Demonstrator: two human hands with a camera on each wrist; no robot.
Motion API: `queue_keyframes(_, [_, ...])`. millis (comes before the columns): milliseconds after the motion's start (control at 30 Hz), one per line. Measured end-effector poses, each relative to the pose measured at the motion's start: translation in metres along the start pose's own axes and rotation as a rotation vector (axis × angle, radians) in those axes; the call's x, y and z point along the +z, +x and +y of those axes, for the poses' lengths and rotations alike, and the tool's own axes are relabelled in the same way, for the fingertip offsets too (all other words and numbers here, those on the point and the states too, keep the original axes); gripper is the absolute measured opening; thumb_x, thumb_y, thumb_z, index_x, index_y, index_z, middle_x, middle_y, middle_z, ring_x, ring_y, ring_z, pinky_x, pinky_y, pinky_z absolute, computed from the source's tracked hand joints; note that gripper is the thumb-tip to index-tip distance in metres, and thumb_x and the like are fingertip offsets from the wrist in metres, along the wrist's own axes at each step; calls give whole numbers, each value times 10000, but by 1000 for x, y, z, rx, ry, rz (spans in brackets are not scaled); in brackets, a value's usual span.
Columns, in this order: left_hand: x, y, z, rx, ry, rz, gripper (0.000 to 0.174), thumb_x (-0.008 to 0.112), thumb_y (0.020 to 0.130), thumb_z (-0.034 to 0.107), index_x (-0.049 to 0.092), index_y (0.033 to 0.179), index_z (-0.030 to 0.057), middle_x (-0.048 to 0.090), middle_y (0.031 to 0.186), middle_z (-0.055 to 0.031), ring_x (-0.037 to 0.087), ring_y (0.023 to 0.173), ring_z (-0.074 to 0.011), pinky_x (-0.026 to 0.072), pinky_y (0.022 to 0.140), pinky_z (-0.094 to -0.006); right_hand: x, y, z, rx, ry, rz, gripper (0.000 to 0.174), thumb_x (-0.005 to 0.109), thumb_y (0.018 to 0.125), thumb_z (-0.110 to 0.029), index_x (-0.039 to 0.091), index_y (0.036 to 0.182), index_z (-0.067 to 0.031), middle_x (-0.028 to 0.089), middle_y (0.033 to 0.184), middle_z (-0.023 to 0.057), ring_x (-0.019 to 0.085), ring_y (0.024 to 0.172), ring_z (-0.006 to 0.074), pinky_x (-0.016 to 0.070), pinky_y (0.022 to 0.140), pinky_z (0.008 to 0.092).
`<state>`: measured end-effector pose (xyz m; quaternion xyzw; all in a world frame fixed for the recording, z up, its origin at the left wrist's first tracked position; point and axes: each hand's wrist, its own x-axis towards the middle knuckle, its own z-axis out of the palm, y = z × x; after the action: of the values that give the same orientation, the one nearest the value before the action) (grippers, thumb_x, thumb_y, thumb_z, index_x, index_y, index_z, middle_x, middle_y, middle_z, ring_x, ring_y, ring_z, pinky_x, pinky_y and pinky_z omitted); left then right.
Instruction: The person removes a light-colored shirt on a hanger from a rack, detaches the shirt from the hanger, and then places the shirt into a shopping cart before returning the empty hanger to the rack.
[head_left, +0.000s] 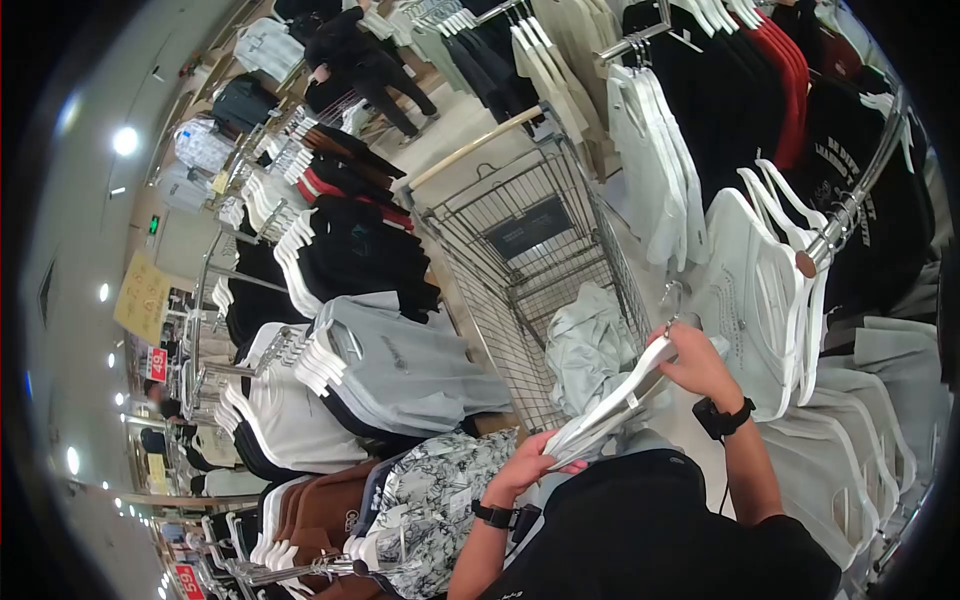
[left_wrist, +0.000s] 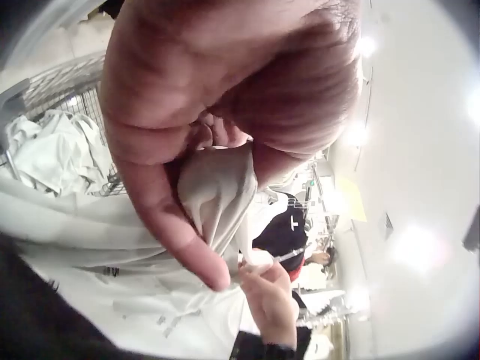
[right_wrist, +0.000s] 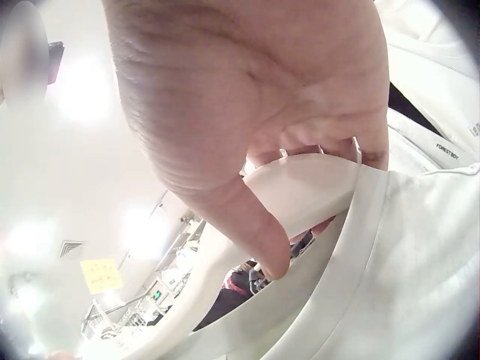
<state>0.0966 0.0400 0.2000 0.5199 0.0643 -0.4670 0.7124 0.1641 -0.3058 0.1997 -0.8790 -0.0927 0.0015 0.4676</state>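
Note:
Several white hangers with pale shirts on them are held between the two hands in the head view. My right hand grips them at the top, by the hooks; in the right wrist view its fingers curl round a white hanger at the neckline of a pale shirt. My left hand holds the other end, and in the left wrist view it pinches pale cloth between thumb and fingers. How many hangers are held cannot be told.
A wire shopping cart stands ahead with crumpled pale clothes inside. Clothes racks line both sides; the right rail is close to my right hand. A person in dark clothes stands far off in the aisle.

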Motion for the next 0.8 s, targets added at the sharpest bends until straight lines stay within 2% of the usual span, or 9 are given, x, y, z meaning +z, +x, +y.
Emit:
queue_keyframes(267, [-5, 0, 3, 28, 43, -60, 591, 451, 848, -74, 426, 1438, -71, 651, 1200, -205, 701, 1032, -291, 573, 877, -347, -4, -5, 13, 62, 33, 36, 325, 701, 707, -12, 629, 1021, -60, 646, 984, 164, 614, 989, 380, 489, 849, 428])
queue_keyframes(400, [-4, -4, 4, 98, -107, -30, 580, 471, 847, -67, 438, 1426, -73, 635, 1228, -226, 697, 1022, -342, 578, 846, -366, -5, -7, 12, 97, 83, 46, 346, 753, 714, -42, 620, 1034, -49, 658, 984, 164, 623, 975, 365, 488, 855, 403])
queue_keyframes(500, [-9, -4, -4, 158, -232, 17, 574, 466, 831, -78, 455, 1405, -76, 618, 1252, -245, 690, 1014, -377, 580, 815, -388, -2, -8, 9, 155, 206, 41, 373, 803, 725, -90, 616, 1044, -38, 670, 977, 157, 639, 947, 326, 485, 855, 374])
queue_keyframes(567, [-2, -4, -1, 146, -247, 149, 547, 459, 827, -89, 479, 1374, -80, 616, 1254, -241, 690, 1017, -363, 578, 789, -390, 4, -9, 9, 170, 315, 70, 371, 820, 736, -110, 613, 1035, -39, 670, 947, 107, 644, 911, 240, 480, 840, 342])
queue_keyframes(600, [-1, -2, -1, 143, -245, 130, 518, 445, 826, -100, 503, 1340, -81, 646, 1198, -230, 699, 988, -350, 575, 758, -378, 5, -10, 4, 174, 316, 70, 371, 820, 736, -110, 613, 1035, -39, 670, 947, 107, 644, 911, 240, 480, 840, 342])
queue_keyframes(700, [-4, 4, -6, 123, -136, 96, 505, 450, 819, -99, 516, 1320, -84, 681, 1114, -211, 713, 936, -334, 572, 756, -365, 9, -8, -15, 152, 457, 27, 365, 827, 747, -125, 611, 1033, -56, 655, 930, 45, 620, 903, 157, 474, 821, 317])
queue_keyframes(733, [1, 6, -6, 130, -131, 137, 455, 475, 803, -87, 560, 1249, -107, 703, 1011, -198, 722, 858, -319, 572, 730, -357, 10, -7, -22, 68, 521, -1, 366, 828, 749, -127, 607, 1032, -61, 648, 928, 29, 607, 905, 140, 469, 818, 308])
queue_keyframes(767, [0, 9, -12, 104, -120, 102, 455, 475, 803, -87, 560, 1249, -107, 703, 1011, -198, 722, 858, -319, 572, 730, -357, 9, -6, -28, -11, 581, -24, 366, 828, 750, -130, 603, 1031, -65, 641, 926, 13, 594, 908, 123, 464, 815, 300])
queue_keyframes(800, [-5, 11, -19, 87, -113, 169, 444, 484, 779, -65, 579, 1210, -118, 702, 978, -196, 717, 813, -307, 568, 705, -356, 7, -6, -38, -28, 590, -20, 361, 829, 755, -118, 603, 1030, -60, 644, 932, 13, 600, 906, 119, 471, 809, 294])
